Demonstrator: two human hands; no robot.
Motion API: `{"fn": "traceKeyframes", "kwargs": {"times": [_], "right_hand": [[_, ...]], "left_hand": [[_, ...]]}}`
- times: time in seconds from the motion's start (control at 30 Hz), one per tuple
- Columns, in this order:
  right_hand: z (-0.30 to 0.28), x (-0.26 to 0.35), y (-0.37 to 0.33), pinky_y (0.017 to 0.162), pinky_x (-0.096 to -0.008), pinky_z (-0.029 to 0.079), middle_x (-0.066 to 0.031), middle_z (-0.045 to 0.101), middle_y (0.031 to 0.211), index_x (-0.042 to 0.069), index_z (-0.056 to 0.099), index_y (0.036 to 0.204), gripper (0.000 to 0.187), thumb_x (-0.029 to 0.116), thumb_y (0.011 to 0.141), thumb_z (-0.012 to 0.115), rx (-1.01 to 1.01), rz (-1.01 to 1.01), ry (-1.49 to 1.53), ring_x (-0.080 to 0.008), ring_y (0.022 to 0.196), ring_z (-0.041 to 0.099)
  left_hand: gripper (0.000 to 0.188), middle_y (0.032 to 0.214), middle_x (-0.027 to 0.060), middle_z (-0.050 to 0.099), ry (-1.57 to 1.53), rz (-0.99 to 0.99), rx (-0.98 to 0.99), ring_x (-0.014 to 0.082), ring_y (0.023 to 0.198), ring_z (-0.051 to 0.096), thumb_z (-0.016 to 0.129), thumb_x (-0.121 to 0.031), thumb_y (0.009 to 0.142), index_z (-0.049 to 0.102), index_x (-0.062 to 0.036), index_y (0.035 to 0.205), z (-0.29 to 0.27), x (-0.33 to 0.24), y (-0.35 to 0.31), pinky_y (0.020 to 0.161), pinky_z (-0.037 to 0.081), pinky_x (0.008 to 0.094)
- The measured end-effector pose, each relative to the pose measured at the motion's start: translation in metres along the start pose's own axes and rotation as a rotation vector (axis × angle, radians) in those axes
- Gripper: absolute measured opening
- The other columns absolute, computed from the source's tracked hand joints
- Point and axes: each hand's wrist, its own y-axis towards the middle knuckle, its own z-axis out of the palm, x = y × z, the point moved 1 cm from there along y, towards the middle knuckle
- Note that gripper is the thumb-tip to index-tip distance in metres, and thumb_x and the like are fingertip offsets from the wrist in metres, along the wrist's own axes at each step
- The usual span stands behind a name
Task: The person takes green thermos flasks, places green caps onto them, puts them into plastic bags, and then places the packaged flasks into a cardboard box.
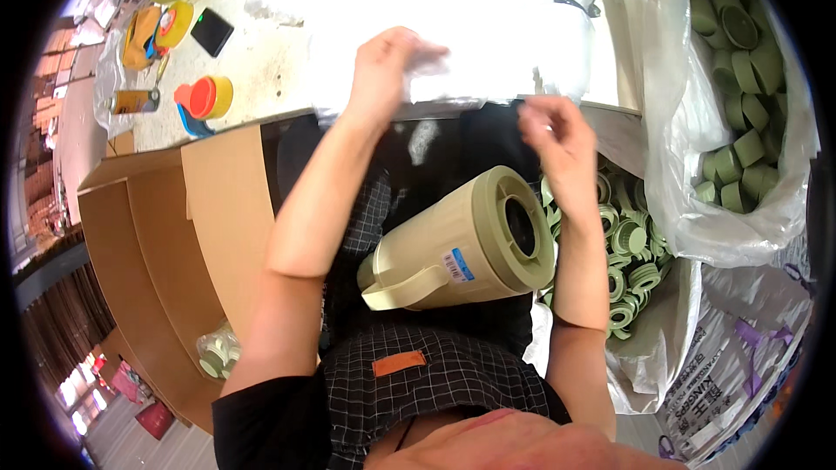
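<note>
A pale green jug (427, 244) with a side handle lies tilted across my lap, its round open mouth toward the right. It carries a blue-and-white barcode sticker (457, 265). Neither hand touches it. My left hand (383, 70) is above the table's front edge, over the bright clear plastic (444, 105); motion smears its fingertips. My right hand (562, 139) is by the same edge, to the right, with thumb and fingers curled in. Whether anything small is between them does not show. Glare washes out much of the plastic sheeting.
An open cardboard box (222, 200) stands at the left. Green ring-shaped parts fill a white sack (684, 313) at the right; green cups fill a clear-lined bag (670, 122) beyond. A tape roll with red core (209, 97), phone (212, 32) and can (135, 102) are on the table.
</note>
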Motion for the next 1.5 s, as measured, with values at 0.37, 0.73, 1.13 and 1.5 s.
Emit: {"fn": "traceKeyframes", "kwargs": {"times": [0.37, 0.73, 1.13, 1.5], "right_hand": [[0.005, -0.001, -0.016, 0.079, -0.0264, 0.051, -0.0043, 0.068, 0.093, 0.002, 0.066, 0.107, 0.022, 0.006, 0.086, 0.070, 0.119, -0.007, -0.161, -0.0120, 0.085, 0.061], [0.011, -0.077, -0.151, 0.086, -0.0412, 0.047, -0.0175, 0.054, 0.116, 0.000, 0.053, 0.112, 0.031, 0.012, 0.086, 0.065, -0.564, -0.271, -0.040, -0.0270, 0.100, 0.055], [0.116, -0.022, -0.188, 0.102, -0.0415, 0.043, -0.0249, 0.046, 0.137, -0.002, 0.024, 0.136, 0.071, 0.002, 0.082, 0.070, 0.794, 0.066, -0.167, -0.0344, 0.115, 0.058], [0.179, -0.017, -0.204, 0.092, -0.0335, 0.052, -0.0170, 0.056, 0.125, 0.003, 0.035, 0.137, 0.048, -0.001, 0.094, 0.055, 0.887, 0.036, -0.127, -0.0138, 0.092, 0.059]], "left_hand": [[0.030, 0.073, 0.0041, 0.062, 0.099, -0.098, 0.140, 0.0139, 0.067, 0.061, 0.051, -0.024, 0.103, 0.057, -0.0036, 0.082, 0.042, -0.057, -0.075, 0.072, 0.053, 0.0317], [0.029, 0.081, 0.0034, 0.050, 0.560, 0.164, 0.155, 0.0144, 0.069, 0.049, 0.073, -0.004, 0.077, 0.060, -0.0051, 0.104, 0.030, -0.091, -0.143, 0.062, 0.044, 0.0262], [0.052, 0.121, 0.0187, 0.056, 0.733, 0.058, -0.685, 0.0331, 0.112, 0.057, 0.067, -0.012, 0.085, 0.048, -0.0008, 0.132, -0.064, -0.063, -0.332, 0.093, 0.047, 0.0391], [0.029, 0.101, 0.0160, 0.070, -0.274, -0.718, -1.636, 0.0283, 0.090, 0.070, 0.051, -0.015, 0.095, 0.062, -0.0031, 0.119, -0.392, -0.120, -0.682, 0.078, 0.058, 0.0413]]}}
